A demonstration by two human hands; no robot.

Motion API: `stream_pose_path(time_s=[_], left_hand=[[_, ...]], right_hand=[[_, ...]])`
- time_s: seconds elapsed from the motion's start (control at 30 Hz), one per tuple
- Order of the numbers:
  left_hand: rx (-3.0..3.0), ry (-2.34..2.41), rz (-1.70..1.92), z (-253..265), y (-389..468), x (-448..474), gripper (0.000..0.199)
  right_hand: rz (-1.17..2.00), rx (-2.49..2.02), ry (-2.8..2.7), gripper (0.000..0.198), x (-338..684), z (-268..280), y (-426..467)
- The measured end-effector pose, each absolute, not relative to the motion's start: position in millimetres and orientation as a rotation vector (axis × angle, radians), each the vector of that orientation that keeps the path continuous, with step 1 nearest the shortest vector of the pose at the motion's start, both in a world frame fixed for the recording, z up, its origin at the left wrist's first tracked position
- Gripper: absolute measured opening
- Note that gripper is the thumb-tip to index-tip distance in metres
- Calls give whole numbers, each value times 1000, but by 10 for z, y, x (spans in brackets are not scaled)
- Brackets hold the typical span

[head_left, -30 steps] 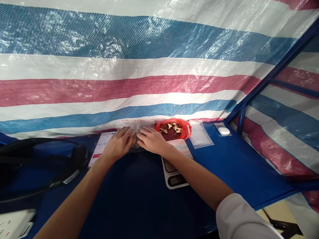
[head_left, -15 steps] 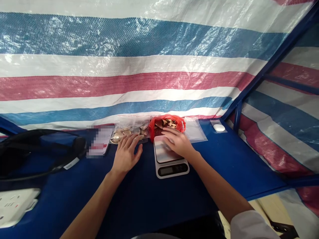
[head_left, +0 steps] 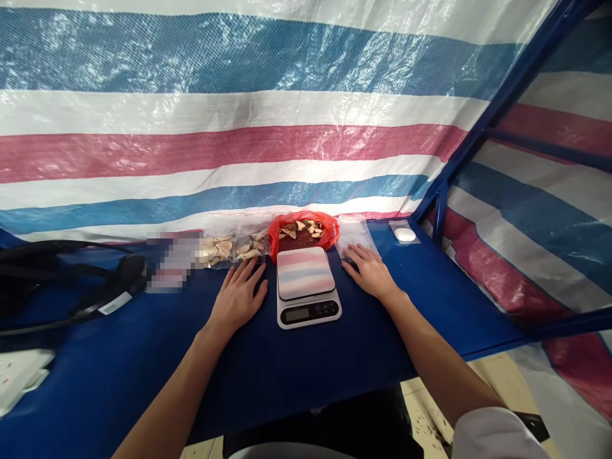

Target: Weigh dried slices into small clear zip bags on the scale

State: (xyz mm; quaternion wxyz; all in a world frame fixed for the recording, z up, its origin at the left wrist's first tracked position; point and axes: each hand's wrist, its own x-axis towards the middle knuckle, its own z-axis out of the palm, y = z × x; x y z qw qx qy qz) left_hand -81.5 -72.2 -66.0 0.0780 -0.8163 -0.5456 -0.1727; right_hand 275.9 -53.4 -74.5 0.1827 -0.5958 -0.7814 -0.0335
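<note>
Where my left hand (head_left: 238, 299) lies: palm down at the desk (head_left: 296, 370), left of the scale (head_left: 306, 274), its tips at the near edge of the slice bag (head_left: 220, 247); whether they touch it I cannot tell.
Left fingers: apart and fairly straight, the thumb out toward the scale.
My right hand (head_left: 373, 273): palm down on the other side of the scale, reaching onto the near part of the clear bag (head_left: 354, 229).
Right fingers: a little apart, laid over the plastic, the thumb pointing toward the scale.
Scale: flat on the desk between my hands and apart from both, stripes mirrored in its top, the display (head_left: 297, 314) and buttons (head_left: 325, 307) on the side nearest me.
Slice bag: near the foot of the tarp (head_left: 239, 146), pale pieces in two clumps; one bag or two, I cannot tell.
Red bag (head_left: 331, 233): just behind the scale, mouth wide, more pieces (head_left: 306, 228) inside.
Clear bag: flat, just right of the red bag.
White thing (head_left: 405, 234): smooth and rounded, on a small clear packet, farther right.
Black loop (head_left: 132, 273): at my left, on the desk.
Socket strip (head_left: 21, 376): nearer me, cut off by the left edge.
Tarp: blue, white and red, rising behind everything.
</note>
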Motion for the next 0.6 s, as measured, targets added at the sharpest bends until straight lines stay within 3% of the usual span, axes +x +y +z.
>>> stream_pose_path(time_s=[0.27, 0.6], left_hand=[[-2493, -1712, -397, -644, -729, -791, 57], [-2490, -1680, -574, -717, -726, -809, 52]], right_hand=[[-100, -1662, -2238, 43, 2742, -768, -538], [-129, -1590, -2192, 37, 2776, -730, -502]])
